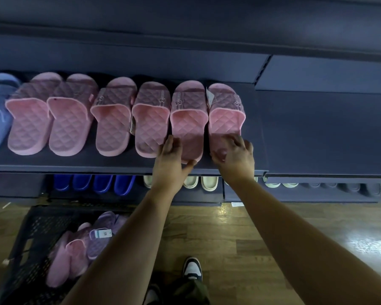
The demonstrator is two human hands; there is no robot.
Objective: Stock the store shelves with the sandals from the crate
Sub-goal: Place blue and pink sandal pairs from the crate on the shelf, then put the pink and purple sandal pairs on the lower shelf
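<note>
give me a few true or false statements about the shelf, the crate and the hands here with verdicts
1. Six pink quilted rubber sandals sit in a row on the dark blue shelf. True.
2. The left hand rests at the heel of the fifth pink sandal from the left. True.
3. The right hand is reaching into the black plastic crate. False: it is on the heel of the rightmost pink sandal on the shelf.
4. The crate is empty. False: pink and purple sandals lie in it.
5. The shelf part right of the pink row is full of sandals. False: it is bare.
</note>
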